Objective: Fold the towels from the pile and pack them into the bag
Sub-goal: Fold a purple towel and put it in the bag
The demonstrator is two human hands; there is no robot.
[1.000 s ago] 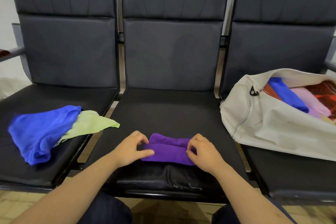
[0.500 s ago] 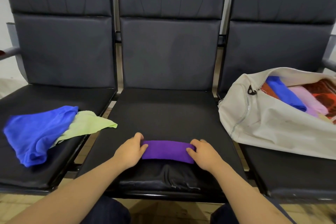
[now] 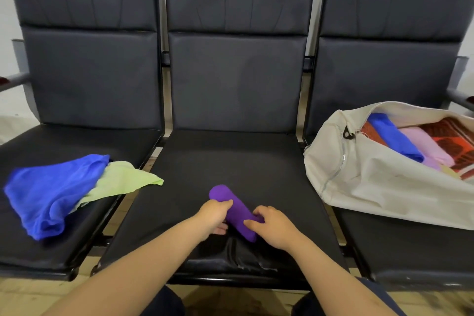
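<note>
A folded purple towel (image 3: 232, 206) lies as a narrow roll, slanted, near the front of the middle seat (image 3: 230, 161). My left hand (image 3: 214, 215) grips its middle from the left, fingers curled under it. My right hand (image 3: 273, 226) holds its near end from the right. On the left seat lies the pile: a crumpled blue towel (image 3: 48, 192) over a light green towel (image 3: 120, 181). The cream bag (image 3: 372, 187) lies open on the right seat, with a blue towel (image 3: 395, 140) and a pink towel (image 3: 425, 146) inside.
Three black padded seats with high backs stand in a row, with gaps between them. The bag shows red patterned lining (image 3: 454, 138). The middle seat's front edge has torn, wrinkled padding (image 3: 238, 256). Wooden floor shows below.
The purple towel went from a two-layer fold to a flat horizontal band, and is now turned to a slant with its far end pointing away. My left hand shifted onto its middle.
</note>
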